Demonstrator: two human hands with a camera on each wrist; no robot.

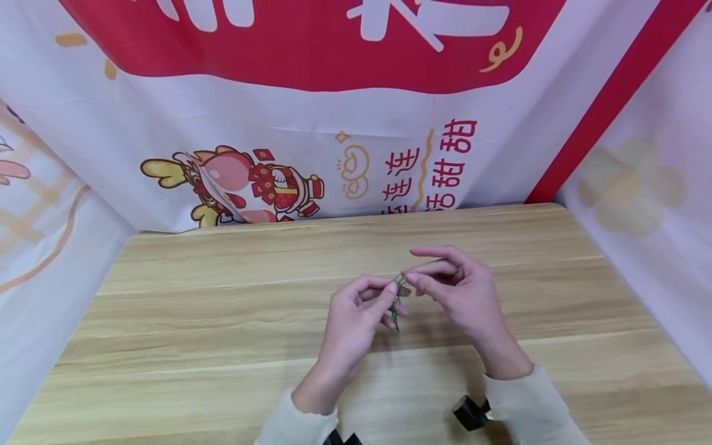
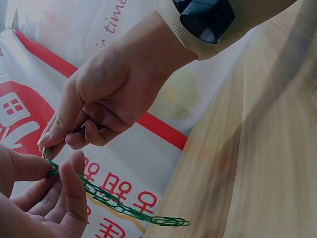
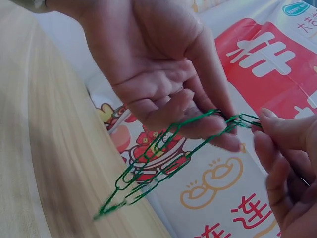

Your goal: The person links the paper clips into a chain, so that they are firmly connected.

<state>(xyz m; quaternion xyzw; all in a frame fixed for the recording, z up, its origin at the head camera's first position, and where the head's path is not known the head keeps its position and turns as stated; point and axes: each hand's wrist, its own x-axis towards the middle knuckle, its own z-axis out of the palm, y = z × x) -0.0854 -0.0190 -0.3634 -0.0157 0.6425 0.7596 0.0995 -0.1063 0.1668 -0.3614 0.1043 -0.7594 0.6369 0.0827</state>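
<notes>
A chain of linked green paper clips [image 2: 110, 199] is held up between both hands over the table. My left hand [image 1: 351, 318] pinches it near its top between thumb and fingers, and the remainder dangles below in a doubled strand. In the right wrist view the linked clips [image 3: 207, 137] trail past the left hand's fingers [image 3: 200, 130]. My right hand [image 1: 470, 296] pinches a green clip at the upper end between thumb and index finger. Its other fingers are loosely bent. Fingertips of the two hands are close together, partly hiding the clips there.
Beneath the hands lies a light wood-grain table [image 1: 222, 334]. A white and red printed cloth [image 1: 311, 111] hangs along its back edge, with more cloth at both sides. Black wrist devices [image 1: 470, 413] are worn near the cuffs.
</notes>
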